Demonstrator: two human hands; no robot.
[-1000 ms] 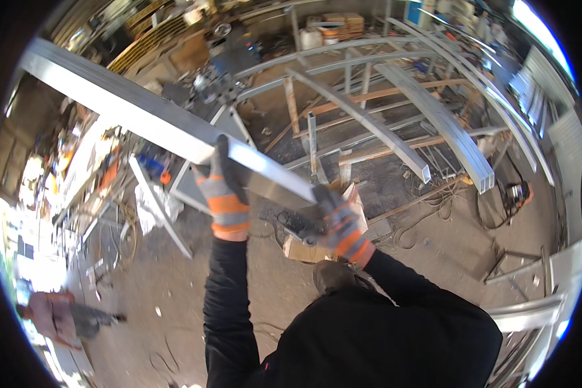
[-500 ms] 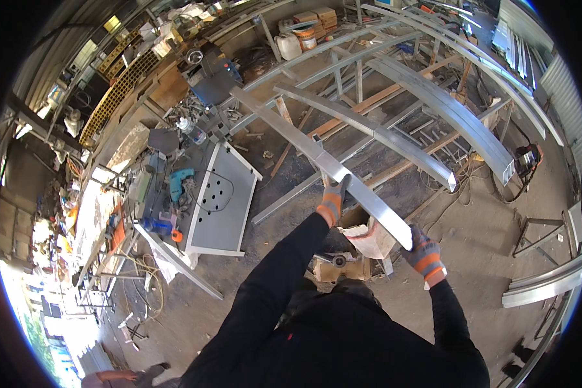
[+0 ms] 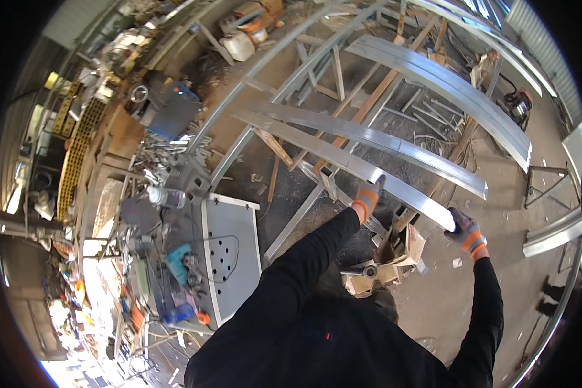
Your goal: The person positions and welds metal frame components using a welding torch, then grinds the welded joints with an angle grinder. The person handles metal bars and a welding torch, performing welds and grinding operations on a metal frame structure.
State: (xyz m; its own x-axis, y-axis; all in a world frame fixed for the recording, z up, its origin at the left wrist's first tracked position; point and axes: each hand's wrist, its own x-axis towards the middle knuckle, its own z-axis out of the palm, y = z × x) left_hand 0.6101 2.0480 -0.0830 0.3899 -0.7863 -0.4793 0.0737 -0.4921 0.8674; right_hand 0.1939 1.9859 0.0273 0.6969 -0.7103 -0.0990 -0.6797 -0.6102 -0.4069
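A long silvery rectangular metal tube (image 3: pixel 310 147) slants from the frame's middle down toward my right side. My left hand (image 3: pixel 369 197), in a grey and orange glove, grips it partway along from its near edge. At the tube's near end my right hand (image 3: pixel 468 234), gloved alike, is closed around the tip. Just beyond lies a second metal tube (image 3: pixel 401 146), whose far end comes close to that of the first. Farther off, a wide, gently curved pair of tubes (image 3: pixel 443 81) rests across the metal frame (image 3: pixel 291 81).
Below the held tube stands an open cardboard box (image 3: pixel 407 249). On the left are a pale panel with holes (image 3: pixel 246 223), a teal power drill (image 3: pixel 178 264) and a clear plastic bottle (image 3: pixel 166 196). A curved metal piece (image 3: pixel 553 234) sits at the right edge.
My view has turned, so the surroundings shift and tilt. Both hands and the held tube appear farther right, and the tube now lies closer to the second tube.
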